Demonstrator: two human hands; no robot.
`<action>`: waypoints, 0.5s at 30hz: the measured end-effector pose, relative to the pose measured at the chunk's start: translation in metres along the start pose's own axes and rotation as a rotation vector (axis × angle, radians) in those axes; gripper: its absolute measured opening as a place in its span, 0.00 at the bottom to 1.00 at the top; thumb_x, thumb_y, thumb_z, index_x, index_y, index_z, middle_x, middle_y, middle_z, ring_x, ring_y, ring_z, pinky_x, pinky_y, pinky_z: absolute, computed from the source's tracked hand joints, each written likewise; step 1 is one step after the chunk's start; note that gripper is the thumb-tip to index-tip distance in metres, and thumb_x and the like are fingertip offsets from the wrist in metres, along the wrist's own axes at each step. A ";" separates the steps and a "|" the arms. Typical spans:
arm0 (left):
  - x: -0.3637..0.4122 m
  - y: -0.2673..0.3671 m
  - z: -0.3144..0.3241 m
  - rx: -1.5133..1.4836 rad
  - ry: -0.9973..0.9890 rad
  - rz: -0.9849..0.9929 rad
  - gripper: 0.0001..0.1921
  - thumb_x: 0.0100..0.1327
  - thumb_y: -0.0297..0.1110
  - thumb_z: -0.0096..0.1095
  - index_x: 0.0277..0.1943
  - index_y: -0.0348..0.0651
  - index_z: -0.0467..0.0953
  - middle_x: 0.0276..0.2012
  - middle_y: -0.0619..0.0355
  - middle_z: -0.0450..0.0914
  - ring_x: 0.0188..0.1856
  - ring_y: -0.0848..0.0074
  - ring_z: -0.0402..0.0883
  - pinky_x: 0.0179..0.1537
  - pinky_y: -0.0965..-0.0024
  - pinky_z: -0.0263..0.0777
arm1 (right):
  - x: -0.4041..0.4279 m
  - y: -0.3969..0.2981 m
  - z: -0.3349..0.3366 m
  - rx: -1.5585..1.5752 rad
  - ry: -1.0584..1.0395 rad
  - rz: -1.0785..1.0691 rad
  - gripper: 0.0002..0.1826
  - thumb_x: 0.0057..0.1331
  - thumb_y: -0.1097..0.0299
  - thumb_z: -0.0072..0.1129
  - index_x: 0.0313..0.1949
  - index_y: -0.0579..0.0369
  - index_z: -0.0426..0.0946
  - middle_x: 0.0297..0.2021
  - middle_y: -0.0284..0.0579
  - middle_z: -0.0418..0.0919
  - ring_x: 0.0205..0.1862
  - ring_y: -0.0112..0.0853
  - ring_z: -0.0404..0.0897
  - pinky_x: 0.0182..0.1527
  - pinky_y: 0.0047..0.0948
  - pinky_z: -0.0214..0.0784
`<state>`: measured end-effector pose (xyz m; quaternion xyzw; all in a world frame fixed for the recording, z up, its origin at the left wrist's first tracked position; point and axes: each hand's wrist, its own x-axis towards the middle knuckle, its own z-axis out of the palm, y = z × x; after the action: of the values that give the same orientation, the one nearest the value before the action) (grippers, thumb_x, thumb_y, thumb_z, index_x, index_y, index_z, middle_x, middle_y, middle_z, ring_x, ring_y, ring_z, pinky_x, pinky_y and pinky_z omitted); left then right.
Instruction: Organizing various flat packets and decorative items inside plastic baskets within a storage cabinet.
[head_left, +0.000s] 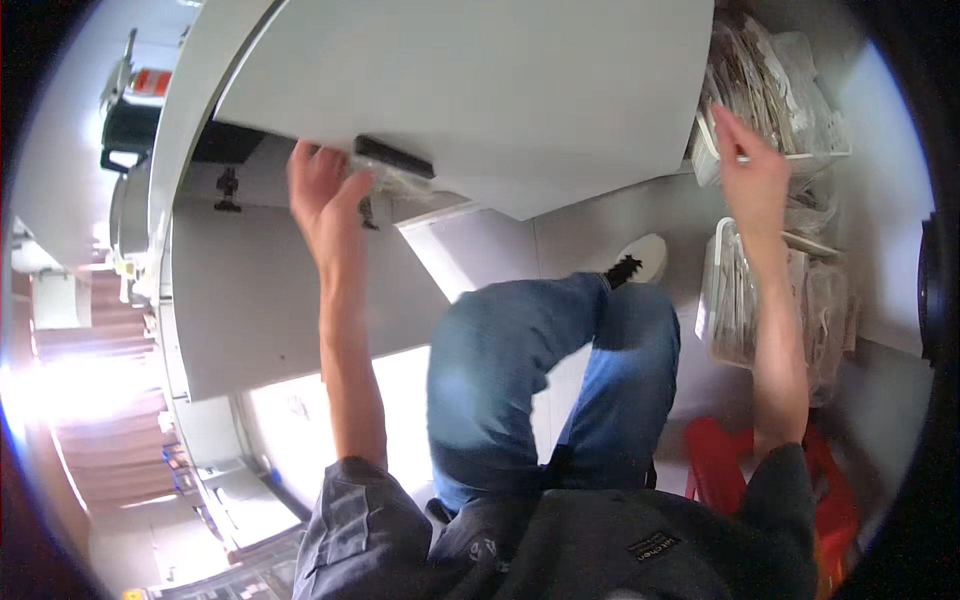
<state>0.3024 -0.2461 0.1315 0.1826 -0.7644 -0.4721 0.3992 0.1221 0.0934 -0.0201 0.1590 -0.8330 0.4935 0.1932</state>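
My left hand (326, 184) is at the edge of a light grey cabinet door (487, 90), close to its black bar handle (394, 156). Its fingers are curled and the thumb stands apart; whether they grip the edge is unclear. Behind the thumb, some clear plastic (401, 184) shows below the handle. On the other side, my right hand (754, 169) is raised in front of a white basket (705, 154) packed with plastic-wrapped items (757, 82). Its thumb and fingertips come together, and I see nothing between them.
A second cabinet door (300, 292) stands swung out beside my left forearm, its hinge (229, 191) showing. Another white basket (724, 247) holds wrapped packets near my right forearm. Behind it is a red stool (716, 465). A countertop (161, 202) runs along the left.
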 end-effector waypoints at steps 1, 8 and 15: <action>0.007 0.013 -0.011 0.044 -0.183 -0.039 0.22 0.60 0.20 0.57 0.59 0.30 0.70 0.44 0.55 0.78 0.46 0.77 0.73 0.51 0.71 0.68 | -0.007 -0.021 0.010 0.002 -0.074 -0.015 0.17 0.69 0.73 0.61 0.56 0.49 0.85 0.44 0.50 0.89 0.43 0.38 0.89 0.46 0.34 0.80; -0.017 0.013 -0.045 0.119 -0.168 -0.073 0.20 0.61 0.25 0.73 0.54 0.33 0.75 0.39 0.48 0.89 0.45 0.69 0.88 0.48 0.70 0.77 | -0.140 -0.197 0.057 0.286 -0.660 -0.514 0.17 0.58 0.75 0.60 0.48 0.54 0.85 0.42 0.46 0.88 0.43 0.41 0.88 0.48 0.41 0.82; -0.099 0.068 -0.061 0.442 -0.654 0.361 0.19 0.58 0.38 0.77 0.41 0.38 0.73 0.26 0.49 0.82 0.28 0.54 0.86 0.30 0.57 0.81 | -0.192 -0.266 0.116 0.280 -0.968 -0.316 0.26 0.60 0.81 0.58 0.60 0.57 0.77 0.52 0.55 0.82 0.55 0.51 0.81 0.60 0.44 0.75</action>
<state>0.4174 -0.1829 0.1617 -0.0319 -0.9530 -0.2529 0.1636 0.3917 -0.1177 0.0398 0.5166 -0.7189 0.4349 -0.1648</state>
